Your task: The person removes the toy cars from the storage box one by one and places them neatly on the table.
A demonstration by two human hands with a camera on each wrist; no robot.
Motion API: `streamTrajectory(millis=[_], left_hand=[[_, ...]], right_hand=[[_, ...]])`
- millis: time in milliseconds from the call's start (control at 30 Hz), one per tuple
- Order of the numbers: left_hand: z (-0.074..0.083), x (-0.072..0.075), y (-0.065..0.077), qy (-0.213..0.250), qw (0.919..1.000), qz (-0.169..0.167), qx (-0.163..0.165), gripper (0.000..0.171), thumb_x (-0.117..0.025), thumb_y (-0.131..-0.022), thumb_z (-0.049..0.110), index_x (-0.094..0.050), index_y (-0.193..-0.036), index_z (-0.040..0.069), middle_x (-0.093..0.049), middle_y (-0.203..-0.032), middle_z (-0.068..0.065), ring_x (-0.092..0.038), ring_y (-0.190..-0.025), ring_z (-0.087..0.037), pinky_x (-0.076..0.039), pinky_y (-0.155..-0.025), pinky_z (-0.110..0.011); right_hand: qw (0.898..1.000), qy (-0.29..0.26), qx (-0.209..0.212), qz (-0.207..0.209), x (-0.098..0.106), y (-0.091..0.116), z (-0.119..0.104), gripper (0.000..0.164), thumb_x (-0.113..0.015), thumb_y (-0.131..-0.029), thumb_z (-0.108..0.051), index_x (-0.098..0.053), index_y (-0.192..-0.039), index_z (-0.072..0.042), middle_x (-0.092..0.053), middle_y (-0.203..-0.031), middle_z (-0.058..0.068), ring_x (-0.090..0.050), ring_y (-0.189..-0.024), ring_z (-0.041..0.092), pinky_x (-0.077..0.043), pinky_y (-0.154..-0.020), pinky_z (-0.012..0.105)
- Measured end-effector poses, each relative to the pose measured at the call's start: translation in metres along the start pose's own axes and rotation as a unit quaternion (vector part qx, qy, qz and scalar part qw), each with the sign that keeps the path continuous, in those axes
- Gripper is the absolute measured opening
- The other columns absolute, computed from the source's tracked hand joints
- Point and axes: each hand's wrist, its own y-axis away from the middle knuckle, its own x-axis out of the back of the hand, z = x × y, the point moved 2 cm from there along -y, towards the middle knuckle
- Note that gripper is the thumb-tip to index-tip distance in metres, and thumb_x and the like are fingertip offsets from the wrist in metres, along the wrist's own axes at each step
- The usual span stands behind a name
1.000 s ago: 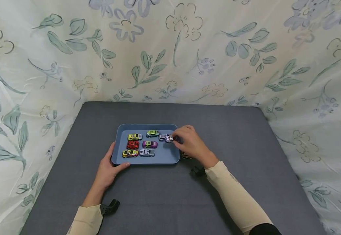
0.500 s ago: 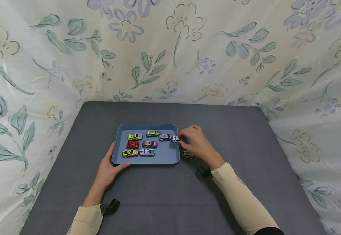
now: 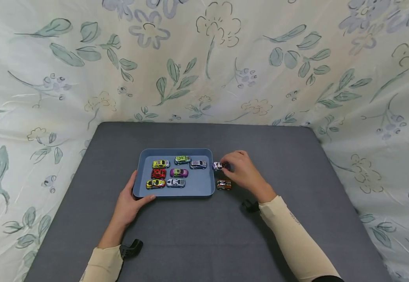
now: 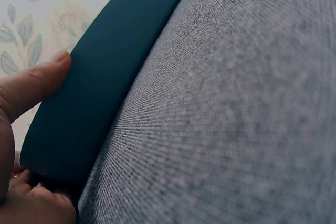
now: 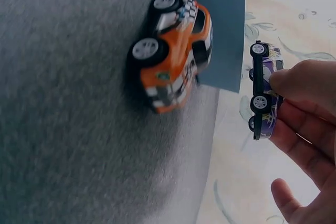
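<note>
My left hand (image 3: 127, 203) grips the blue tray (image 3: 199, 188) by its left front corner. In the left wrist view the thumb lies against the tray's wall (image 4: 89, 93) and the fingers are tucked beneath it. My right hand (image 3: 245, 172) pinches a purple and white toy car (image 5: 266, 90) between thumb and fingers, just off the tray's right side. The right wrist view shows that car lifted, its wheels off any surface. Below it, an orange toy car (image 3: 223, 185) with checkered patches stands on the table beside the tray.
Several toy cars stand in the tray, among them a red one (image 3: 158, 174), a purple one (image 3: 178, 172) and a silver one (image 3: 175, 183). A grey cloth covers the table (image 3: 204, 239). Floral curtain (image 3: 204, 62) hangs behind and at both sides.
My right hand has moved right, carrying the purple and white car from inside the tray past its right rim. The orange car has come into full view. My left hand stays put.
</note>
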Motion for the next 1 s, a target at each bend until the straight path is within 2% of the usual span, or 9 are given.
streamTrajectory(millis=[100,200,267,333,433,533,700,800,1000], left_hand=[[0.001,0.000,0.000,-0.003,1.0000,0.000,0.004,0.117,-0.091,-0.092,0.019,-0.009,-0.175,0.008,-0.027,-0.174,-0.024,-0.034,-0.157,-0.039,-0.033,-0.122,-0.030],[0.000,0.000,0.000,-0.005,1.0000,0.001,0.004,0.118,-0.091,-0.092,0.019,-0.009,-0.175,0.008,-0.027,-0.175,-0.024,-0.032,-0.158,-0.039,-0.029,-0.123,-0.056],[0.000,0.000,0.001,-0.004,1.0000,0.001,0.003,0.118,-0.091,-0.092,0.018,-0.008,-0.175,0.008,-0.027,-0.175,-0.023,-0.032,-0.158,-0.038,-0.030,-0.123,-0.051],[-0.001,0.000,0.000,-0.004,1.0000,0.000,0.002,0.117,-0.091,-0.092,0.018,-0.009,-0.175,0.008,-0.027,-0.175,-0.023,-0.032,-0.158,-0.038,-0.032,-0.123,-0.036],[-0.001,-0.001,0.000,0.000,1.0000,0.000,0.000,0.117,-0.091,-0.093,0.017,-0.009,-0.175,0.007,-0.027,-0.175,-0.023,-0.032,-0.158,-0.038,-0.031,-0.111,-0.011],[0.000,-0.001,0.000,0.006,1.0000,0.000,-0.003,0.116,-0.090,-0.093,0.015,-0.009,-0.175,0.007,-0.026,-0.175,-0.024,-0.033,-0.158,-0.038,-0.029,-0.101,-0.001],[0.001,-0.001,0.001,0.006,1.0000,0.001,-0.003,0.116,-0.090,-0.093,0.016,-0.009,-0.175,0.007,-0.026,-0.175,-0.023,-0.034,-0.157,-0.038,-0.030,-0.102,-0.003],[0.002,-0.002,0.001,0.000,1.0000,0.001,-0.004,0.116,-0.090,-0.093,0.016,-0.009,-0.175,0.007,-0.026,-0.175,-0.024,-0.033,-0.157,-0.039,-0.032,-0.108,-0.009],[0.003,-0.002,0.001,-0.004,1.0000,0.005,-0.001,0.116,-0.090,-0.092,0.014,-0.009,-0.175,0.006,-0.025,-0.175,-0.025,-0.030,-0.159,-0.040,-0.032,-0.124,-0.044]], right_hand=[[1.000,0.000,-0.005,0.003,0.001,0.002,0.004,0.018,-0.087,-0.092,-0.006,-0.080,-0.109,-0.010,-0.078,-0.109,0.004,-0.070,-0.100,0.022,-0.039,-0.110,0.057],[1.000,-0.001,-0.011,0.000,0.000,0.004,0.009,0.018,-0.087,-0.092,-0.006,-0.080,-0.109,-0.010,-0.078,-0.109,0.004,-0.070,-0.101,0.023,-0.040,-0.110,0.058],[1.000,-0.004,-0.014,-0.005,-0.001,0.005,0.011,0.018,-0.087,-0.092,-0.006,-0.080,-0.108,-0.010,-0.078,-0.108,0.003,-0.070,-0.100,0.023,-0.039,-0.110,0.058],[1.000,-0.007,-0.017,-0.009,-0.004,0.007,0.013,0.018,-0.087,-0.092,-0.007,-0.080,-0.108,-0.010,-0.078,-0.108,0.003,-0.071,-0.101,0.023,-0.040,-0.109,0.059],[1.000,-0.009,-0.022,-0.018,-0.008,0.010,0.017,0.017,-0.088,-0.092,-0.008,-0.081,-0.108,-0.010,-0.078,-0.108,0.003,-0.071,-0.103,0.024,-0.039,-0.109,0.060],[0.999,-0.010,-0.028,-0.031,-0.012,0.011,0.019,0.017,-0.087,-0.093,-0.008,-0.081,-0.109,-0.011,-0.079,-0.110,0.004,-0.071,-0.106,0.024,-0.039,-0.110,0.060],[0.998,-0.007,-0.036,-0.044,-0.017,0.012,0.020,0.017,-0.086,-0.093,-0.009,-0.081,-0.110,-0.011,-0.079,-0.111,0.004,-0.071,-0.108,0.025,-0.039,-0.110,0.060],[0.998,-0.007,-0.042,-0.048,-0.018,0.012,0.020,0.018,-0.087,-0.093,-0.009,-0.081,-0.110,-0.011,-0.079,-0.111,0.003,-0.071,-0.107,0.025,-0.039,-0.110,0.060],[0.997,-0.004,-0.044,-0.055,-0.020,0.012,0.021,0.018,-0.087,-0.094,-0.009,-0.081,-0.110,-0.011,-0.078,-0.112,0.003,-0.071,-0.107,0.025,-0.039,-0.109,0.059]])
